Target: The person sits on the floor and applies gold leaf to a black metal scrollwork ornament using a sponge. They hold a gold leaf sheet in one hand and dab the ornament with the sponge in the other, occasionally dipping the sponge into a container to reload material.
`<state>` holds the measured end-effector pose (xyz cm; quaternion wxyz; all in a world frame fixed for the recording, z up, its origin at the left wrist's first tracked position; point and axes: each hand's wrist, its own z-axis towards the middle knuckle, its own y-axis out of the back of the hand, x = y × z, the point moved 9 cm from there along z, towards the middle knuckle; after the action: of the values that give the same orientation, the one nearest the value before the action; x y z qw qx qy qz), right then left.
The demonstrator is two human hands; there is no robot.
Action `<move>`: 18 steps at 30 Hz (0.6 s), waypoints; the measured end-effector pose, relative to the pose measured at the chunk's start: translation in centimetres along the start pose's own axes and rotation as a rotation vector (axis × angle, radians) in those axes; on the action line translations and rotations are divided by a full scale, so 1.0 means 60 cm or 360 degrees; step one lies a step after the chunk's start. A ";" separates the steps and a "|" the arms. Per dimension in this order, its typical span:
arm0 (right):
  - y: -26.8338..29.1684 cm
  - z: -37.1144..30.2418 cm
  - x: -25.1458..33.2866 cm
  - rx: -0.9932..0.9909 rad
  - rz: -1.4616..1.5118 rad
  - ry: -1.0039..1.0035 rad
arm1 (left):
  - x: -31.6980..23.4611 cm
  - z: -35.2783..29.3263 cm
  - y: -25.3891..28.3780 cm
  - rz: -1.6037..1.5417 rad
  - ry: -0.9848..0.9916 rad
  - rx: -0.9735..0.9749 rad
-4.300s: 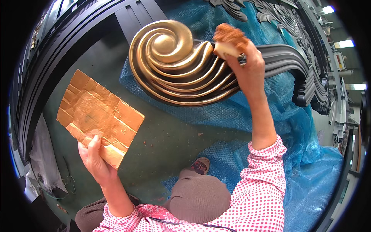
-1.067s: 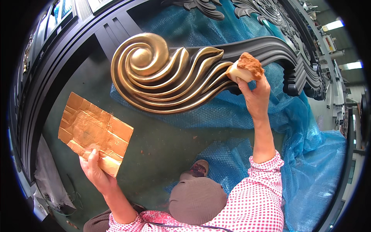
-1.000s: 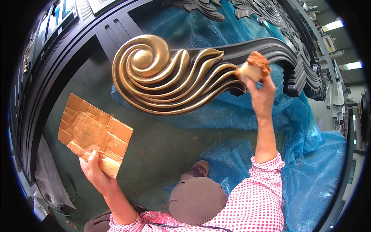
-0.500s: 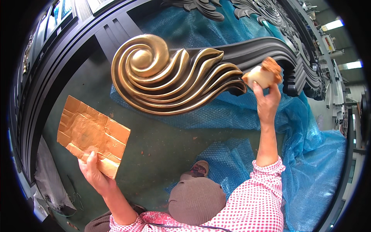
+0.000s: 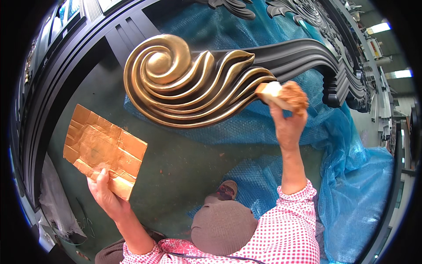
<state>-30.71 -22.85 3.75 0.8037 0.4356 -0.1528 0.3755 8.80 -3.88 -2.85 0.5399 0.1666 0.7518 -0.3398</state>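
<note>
My right hand (image 5: pixel 291 127) grips a pale sponge (image 5: pixel 286 96) stained copper-brown, slightly blurred. The sponge is at the right-hand tips of a large carved scroll (image 5: pixel 160 64), whose raised ridges are gold and whose grooves are dark; whether it presses on them I cannot tell. At the lower left, my left hand (image 5: pixel 105 193) pinches the near edge of a creased cardboard piece (image 5: pixel 105 147), with the thumb on top. Copper-gold paint coats the cardboard, with a duller patch in its middle. It is held apart from the scroll, over the floor.
A black moulded arm (image 5: pixel 303 55) runs right from the scroll. Blue bubble wrap (image 5: pixel 356 193) drapes behind it and down the right side. A black curved frame (image 5: pixel 57 92) stands at left, above a dark green floor (image 5: pixel 176 171). Black carved leaves (image 5: pixel 303 13) are at the back.
My right hand has moved left and slightly nearer with the sponge, from beside the black arm to the gold tips. My left hand and the cardboard have barely shifted.
</note>
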 end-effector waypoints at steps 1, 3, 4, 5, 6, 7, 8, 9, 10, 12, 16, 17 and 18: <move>-0.014 0.009 0.037 0.0037 -0.0128 0.0319 | -0.001 0.000 0.001 0.0002 -0.0001 -0.0001; -0.011 0.014 0.023 0.0063 -0.0271 0.0205 | 0.000 0.000 0.003 0.0005 -0.0001 -0.0005; 0.007 0.016 0.000 0.0001 -0.0246 0.0108 | -0.003 -0.001 0.002 0.0000 -0.0017 -0.0023; 0.024 0.015 -0.031 -0.0057 -0.0209 0.0009 | -0.009 -0.003 0.000 0.0002 -0.0038 -0.0049; 0.039 0.009 -0.061 -0.0112 -0.0055 -0.0128 | -0.015 -0.003 0.001 0.0004 -0.0058 -0.0075; 0.047 0.000 -0.068 -0.0174 0.0059 -0.0289 | -0.012 -0.003 0.002 0.0018 -0.0046 -0.0073; 0.038 -0.004 -0.058 -0.0125 0.0130 -0.0265 | -0.011 -0.002 0.005 0.0032 -0.0033 -0.0071; 0.022 -0.007 -0.046 -0.0076 0.0203 -0.0240 | -0.009 -0.001 0.007 0.0047 -0.0022 -0.0071; 0.003 -0.006 -0.018 0.0008 0.0109 -0.0020 | -0.005 0.000 0.008 0.0036 -0.0009 -0.0064; -0.011 -0.010 -0.001 0.0065 -0.0267 0.0080 | 0.003 0.001 0.009 0.0013 0.0015 -0.0053; 0.021 0.000 -0.039 -0.0086 0.0082 -0.0111 | -0.011 -0.002 0.004 -0.0041 -0.0038 -0.0069; 0.027 -0.003 -0.044 -0.0130 0.0129 -0.0166 | -0.011 -0.002 -0.002 -0.0041 -0.0037 -0.0094; 0.017 -0.004 -0.038 -0.0046 0.0079 -0.0114 | -0.011 -0.002 -0.005 -0.0041 -0.0035 -0.0118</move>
<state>-32.99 -23.39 2.90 0.7944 0.4332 -0.1975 0.3772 8.75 -3.94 -2.14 0.5494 0.1330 0.7601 -0.3204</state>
